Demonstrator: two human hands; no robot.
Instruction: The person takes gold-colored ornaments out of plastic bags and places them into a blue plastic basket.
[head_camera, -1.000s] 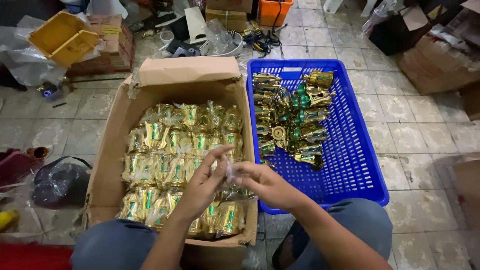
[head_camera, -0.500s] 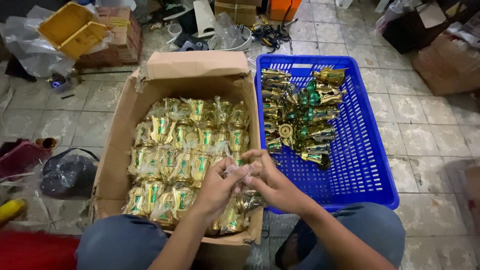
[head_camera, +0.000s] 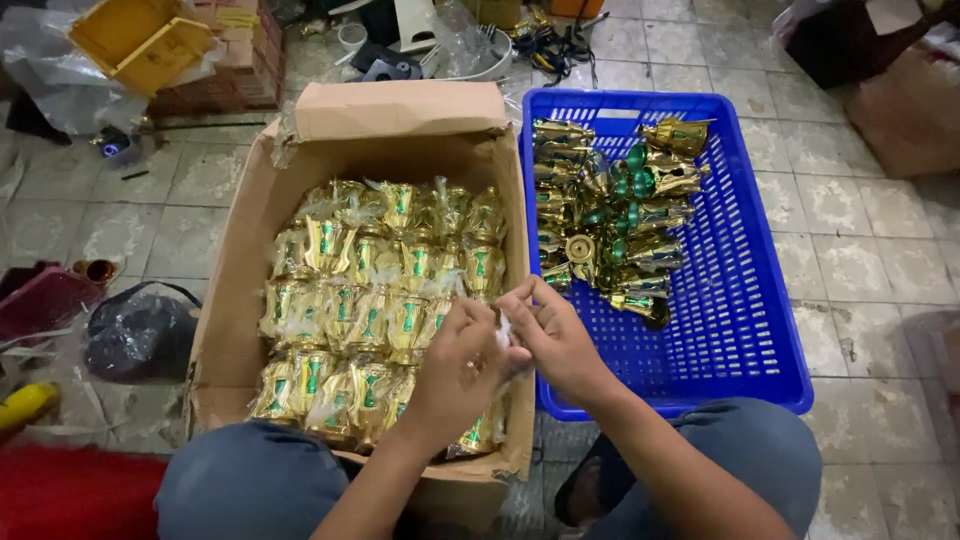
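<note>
An open cardboard box (head_camera: 245, 250) on the floor holds several gold and green cup-shaped ornaments (head_camera: 370, 290), each in clear plastic wrap. Over the box's near right corner my left hand (head_camera: 455, 365) and my right hand (head_camera: 555, 335) meet, pinching a small piece of clear plastic wrap (head_camera: 505, 330) between the fingers. Whether an ornament is inside the wrap is hidden by my fingers. To the right, a blue plastic basket (head_camera: 740, 300) holds a pile of unwrapped gold and green ornaments (head_camera: 615, 215).
My knees in blue trousers frame the box's near side. A yellow box (head_camera: 140, 40) sits on stacked cartons at the far left. A black plastic bag (head_camera: 140, 335) and a red tray (head_camera: 40, 300) lie left of the box. Brown cartons (head_camera: 890, 90) stand at the far right.
My hands have stayed together over the box's near right corner, working the clear wrap. The view has shifted slightly, with the box and basket sitting lower in frame.
</note>
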